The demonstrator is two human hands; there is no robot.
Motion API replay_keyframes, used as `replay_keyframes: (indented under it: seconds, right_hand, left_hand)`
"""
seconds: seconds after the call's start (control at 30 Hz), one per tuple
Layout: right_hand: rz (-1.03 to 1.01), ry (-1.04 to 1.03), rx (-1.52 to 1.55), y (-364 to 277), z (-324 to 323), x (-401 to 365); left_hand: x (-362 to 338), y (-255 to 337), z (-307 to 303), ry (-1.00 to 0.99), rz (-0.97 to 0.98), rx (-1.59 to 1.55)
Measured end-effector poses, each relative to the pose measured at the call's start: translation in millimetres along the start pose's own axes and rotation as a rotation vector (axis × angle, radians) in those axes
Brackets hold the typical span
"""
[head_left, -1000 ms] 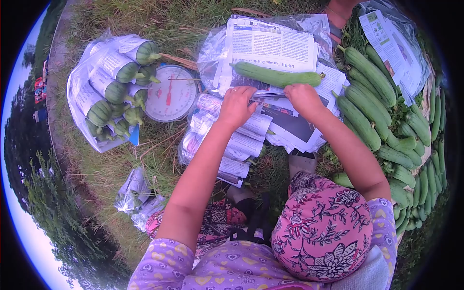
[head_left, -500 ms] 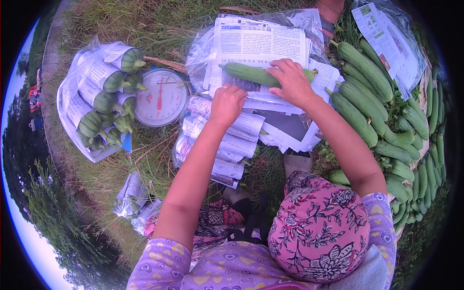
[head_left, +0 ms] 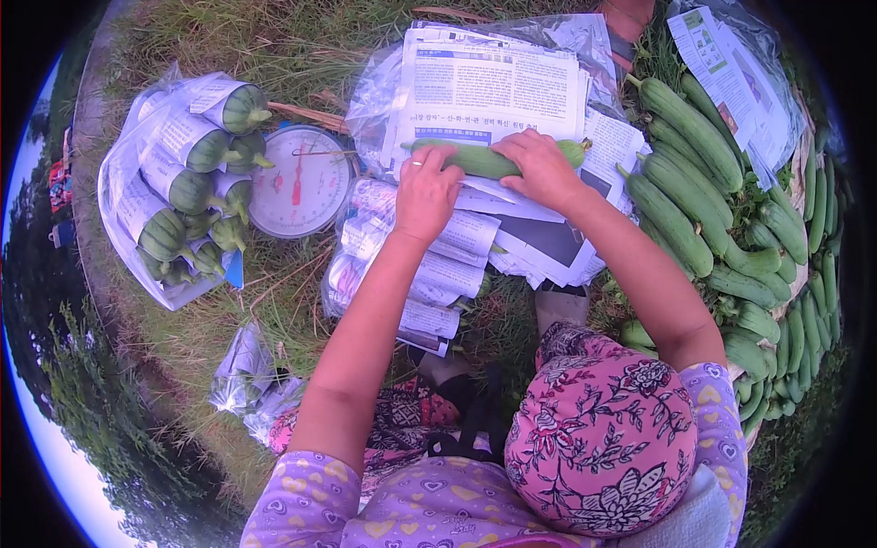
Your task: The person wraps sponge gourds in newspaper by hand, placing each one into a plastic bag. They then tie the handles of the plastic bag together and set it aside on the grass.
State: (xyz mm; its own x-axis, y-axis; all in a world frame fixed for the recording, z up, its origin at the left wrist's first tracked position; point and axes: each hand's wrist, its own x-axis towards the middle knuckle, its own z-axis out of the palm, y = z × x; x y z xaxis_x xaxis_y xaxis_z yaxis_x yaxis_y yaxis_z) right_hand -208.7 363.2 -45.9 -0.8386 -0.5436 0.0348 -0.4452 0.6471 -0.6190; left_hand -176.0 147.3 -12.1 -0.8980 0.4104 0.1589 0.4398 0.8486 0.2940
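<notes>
A long green gourd (head_left: 484,162) lies crosswise on a stack of newspaper sheets (head_left: 498,87). My left hand (head_left: 427,190), with a ring on one finger, has its fingers curled over the left part of the gourd. My right hand (head_left: 541,169) lies over the right part, fingers bent across the top and thumb on the near side. The gourd's right tip shows past the fingers. Just below my left hand is a clear bag of newspaper-wrapped gourds (head_left: 448,269).
A round dial scale (head_left: 301,183) stands on the grass to the left, beside a plastic bag of paper-wrapped gourds (head_left: 164,219). Many loose gourds (head_left: 676,219) lie in rows on the right. More newspaper (head_left: 731,68) in plastic is at the upper right.
My left hand has moved up from the paper's near edge onto the gourd. My right hand has shifted slightly, its fingers now closer over the gourd, which sits a little lower and further left.
</notes>
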Motion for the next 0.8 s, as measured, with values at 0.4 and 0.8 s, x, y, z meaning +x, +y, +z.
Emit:
replay_keyframes:
  seconds: [0.4,0.8]
  right_hand:
    - [-0.276,0.176,-0.055,-42.4,27.5,-41.3]
    - [-0.147,0.151,-0.414,0.6,13.9,40.5]
  left_hand:
    - [42.8,-21.6,16.4,-0.134,-0.106,-0.044]
    - [-10.2,19.5,32.7,0.066,-1.082,-1.037]
